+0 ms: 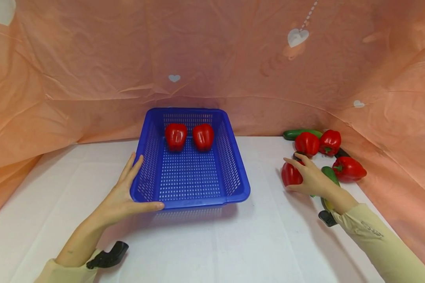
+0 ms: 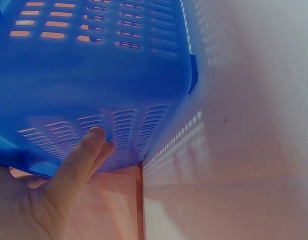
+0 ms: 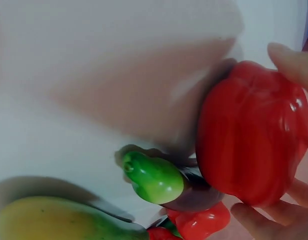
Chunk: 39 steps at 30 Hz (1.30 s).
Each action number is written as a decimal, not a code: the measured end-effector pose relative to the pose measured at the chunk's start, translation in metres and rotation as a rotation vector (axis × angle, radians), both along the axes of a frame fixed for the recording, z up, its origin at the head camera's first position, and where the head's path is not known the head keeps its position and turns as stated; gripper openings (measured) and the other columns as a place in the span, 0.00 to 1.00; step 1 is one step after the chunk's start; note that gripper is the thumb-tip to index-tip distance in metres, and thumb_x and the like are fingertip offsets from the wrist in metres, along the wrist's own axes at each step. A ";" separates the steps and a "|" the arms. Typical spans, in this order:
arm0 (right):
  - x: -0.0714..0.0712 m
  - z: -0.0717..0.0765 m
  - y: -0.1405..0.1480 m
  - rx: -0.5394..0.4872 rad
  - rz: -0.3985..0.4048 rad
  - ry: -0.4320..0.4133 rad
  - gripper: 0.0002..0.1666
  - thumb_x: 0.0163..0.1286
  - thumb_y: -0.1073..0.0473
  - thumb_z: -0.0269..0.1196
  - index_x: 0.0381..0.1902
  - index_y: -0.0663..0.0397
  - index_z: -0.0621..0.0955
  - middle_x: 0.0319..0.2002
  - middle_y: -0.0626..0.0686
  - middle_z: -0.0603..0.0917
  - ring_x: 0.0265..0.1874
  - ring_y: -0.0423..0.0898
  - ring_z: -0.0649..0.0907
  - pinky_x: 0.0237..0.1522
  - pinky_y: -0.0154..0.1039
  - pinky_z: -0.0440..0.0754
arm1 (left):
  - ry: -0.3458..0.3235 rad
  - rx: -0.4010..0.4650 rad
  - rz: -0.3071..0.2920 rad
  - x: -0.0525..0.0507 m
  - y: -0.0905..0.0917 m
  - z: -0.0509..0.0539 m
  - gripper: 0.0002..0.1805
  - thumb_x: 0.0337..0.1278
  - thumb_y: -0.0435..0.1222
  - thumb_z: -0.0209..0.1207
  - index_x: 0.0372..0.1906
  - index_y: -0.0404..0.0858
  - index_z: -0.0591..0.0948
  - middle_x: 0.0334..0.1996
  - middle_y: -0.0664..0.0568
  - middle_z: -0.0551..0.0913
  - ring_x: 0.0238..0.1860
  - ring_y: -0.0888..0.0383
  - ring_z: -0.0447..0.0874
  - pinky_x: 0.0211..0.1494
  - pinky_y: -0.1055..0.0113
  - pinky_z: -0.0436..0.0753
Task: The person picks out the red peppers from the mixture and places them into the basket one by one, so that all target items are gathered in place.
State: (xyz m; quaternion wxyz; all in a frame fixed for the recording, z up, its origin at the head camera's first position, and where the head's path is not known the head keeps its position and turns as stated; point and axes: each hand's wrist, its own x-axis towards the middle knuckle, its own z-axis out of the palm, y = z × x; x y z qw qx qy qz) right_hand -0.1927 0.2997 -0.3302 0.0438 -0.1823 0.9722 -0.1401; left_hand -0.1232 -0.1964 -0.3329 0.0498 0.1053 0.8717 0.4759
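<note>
Pale sleeves point(image 1: 379, 239) are closest to me. My left hand point(image 1: 118, 200) has straight fingers on the blue basket point(image 1: 194, 203). My right hand point(image 1: 313, 179) has its grip curled around a red pepper point(image 3: 254, 135) at the right side of the tabletop point(image 1: 262, 243). I think the step is picking it up; next I'd squeeze snugly and lift. It's longest from thumb to fingertips, near to far. No stem shows, so I can't tell which way it points.
</note>
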 end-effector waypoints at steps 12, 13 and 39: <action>0.005 0.001 0.001 -0.023 0.000 0.017 0.48 0.47 0.61 0.76 0.66 0.58 0.68 0.61 0.71 0.62 0.56 0.71 0.69 0.43 0.63 0.82 | 0.004 -0.007 0.001 0.000 -0.001 0.000 0.70 0.35 0.46 0.76 0.77 0.54 0.37 0.77 0.55 0.25 0.74 0.31 0.31 0.60 0.22 0.48; 0.004 0.000 0.001 -0.026 0.003 0.019 0.48 0.47 0.61 0.76 0.65 0.58 0.68 0.61 0.70 0.63 0.56 0.70 0.69 0.43 0.62 0.82 | 0.004 -0.007 0.000 0.000 0.000 0.000 0.70 0.35 0.46 0.76 0.77 0.54 0.37 0.77 0.54 0.25 0.74 0.31 0.31 0.60 0.22 0.48; -0.009 0.001 -0.023 -0.039 0.058 0.067 0.46 0.48 0.63 0.76 0.66 0.53 0.70 0.64 0.65 0.64 0.62 0.67 0.67 0.45 0.61 0.82 | 0.010 0.001 0.004 0.001 0.000 0.000 0.70 0.34 0.45 0.76 0.77 0.51 0.38 0.77 0.54 0.26 0.74 0.31 0.32 0.62 0.23 0.47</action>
